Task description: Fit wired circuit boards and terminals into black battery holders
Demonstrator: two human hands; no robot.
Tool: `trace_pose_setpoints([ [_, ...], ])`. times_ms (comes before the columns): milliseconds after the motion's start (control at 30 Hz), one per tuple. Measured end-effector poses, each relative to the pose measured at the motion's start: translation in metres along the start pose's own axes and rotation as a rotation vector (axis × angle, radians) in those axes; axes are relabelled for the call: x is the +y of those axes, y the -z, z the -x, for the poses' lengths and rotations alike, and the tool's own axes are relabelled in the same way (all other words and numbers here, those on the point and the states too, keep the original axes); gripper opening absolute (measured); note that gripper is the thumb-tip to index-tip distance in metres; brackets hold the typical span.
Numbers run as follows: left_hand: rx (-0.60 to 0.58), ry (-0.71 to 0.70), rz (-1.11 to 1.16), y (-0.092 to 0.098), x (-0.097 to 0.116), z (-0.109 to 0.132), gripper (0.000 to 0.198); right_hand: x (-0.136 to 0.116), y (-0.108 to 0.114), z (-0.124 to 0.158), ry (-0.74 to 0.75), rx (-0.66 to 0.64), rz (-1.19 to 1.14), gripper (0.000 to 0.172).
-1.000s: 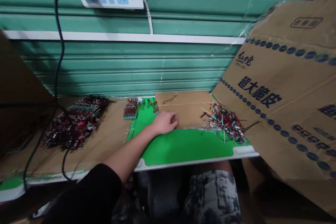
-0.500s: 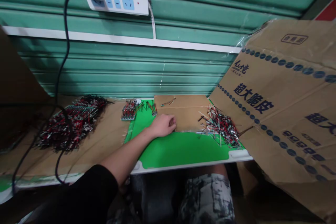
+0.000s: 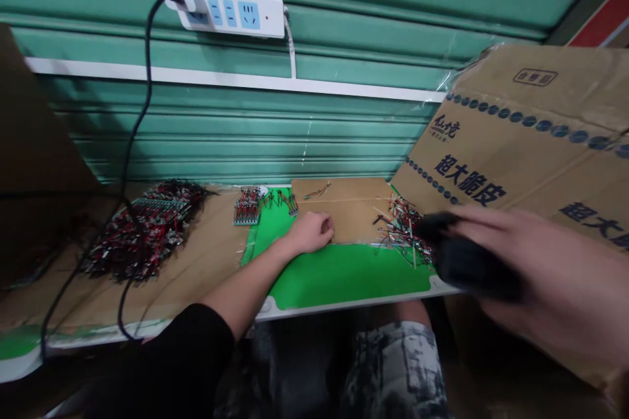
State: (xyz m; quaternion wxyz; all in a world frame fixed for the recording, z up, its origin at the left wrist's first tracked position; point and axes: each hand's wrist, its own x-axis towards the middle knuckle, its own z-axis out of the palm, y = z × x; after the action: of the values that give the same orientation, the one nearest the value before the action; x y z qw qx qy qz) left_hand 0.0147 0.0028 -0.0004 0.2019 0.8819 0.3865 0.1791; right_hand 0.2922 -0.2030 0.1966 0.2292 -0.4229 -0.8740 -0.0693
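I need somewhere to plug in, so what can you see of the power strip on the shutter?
The white plastic power strip lies lengthwise against the green corrugated shutter, above a white horizontal rail. Its face has light-blue socket panels and a small red dot near the right end. A white plug with a black cord occupies the left end, and a white cord leaves the right end, running downward.

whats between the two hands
Head view: from the left hand to the right hand lie a tan cardboard sheet, then a red-and-silver wire tangle.
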Motion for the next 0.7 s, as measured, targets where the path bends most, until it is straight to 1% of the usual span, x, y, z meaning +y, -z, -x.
trace_pose_setpoints([
  [33,0.001,-0.002,-0.007,0.0,0.0,0.0,0.011,0.012,-0.009,-0.022,-0.053,-0.182,0.04,0.041],
  [67,0.001,-0.003,-0.014,0.0,0.001,0.0,0.011,0.024,-0.021,-0.045,-0.1,-0.319,0.085,0.037],
  [100,-0.001,-0.003,-0.02,0.0,0.001,0.0,0.012,0.038,-0.034,-0.069,-0.145,-0.448,0.133,0.037],
  [200,-0.009,0.001,-0.03,-0.001,0.0,0.0,0.013,0.075,-0.083,-0.135,-0.26,-0.752,0.276,0.046],
  [233,-0.01,0.003,-0.035,-0.002,0.0,0.0,0.013,0.086,-0.099,-0.152,-0.297,-0.872,0.328,0.05],
  [267,-0.009,0.006,-0.042,-0.002,0.0,0.0,0.014,0.095,-0.114,-0.166,-0.325,-0.964,0.385,0.053],
  [300,-0.008,0.009,-0.05,-0.002,0.0,0.0,0.014,0.103,-0.128,-0.177,-0.35,-1.016,0.448,0.054],
  [367,-0.008,0.016,-0.061,-0.003,0.0,0.0,0.013,0.117,-0.151,-0.191,-0.362,-1.078,0.547,0.055],
  [467,-0.017,0.022,-0.056,-0.002,0.002,0.0,0.011,0.134,-0.175,-0.195,-0.329,-1.059,0.579,0.058],
  [567,-0.027,0.024,-0.033,-0.001,0.004,0.001,0.009,0.148,-0.188,-0.188,-0.315,-1.015,0.592,0.059],
  [700,-0.032,0.039,-0.004,0.0,0.005,0.001,0.01,0.16,-0.195,-0.175,-0.264,-0.924,0.59,0.063],
])
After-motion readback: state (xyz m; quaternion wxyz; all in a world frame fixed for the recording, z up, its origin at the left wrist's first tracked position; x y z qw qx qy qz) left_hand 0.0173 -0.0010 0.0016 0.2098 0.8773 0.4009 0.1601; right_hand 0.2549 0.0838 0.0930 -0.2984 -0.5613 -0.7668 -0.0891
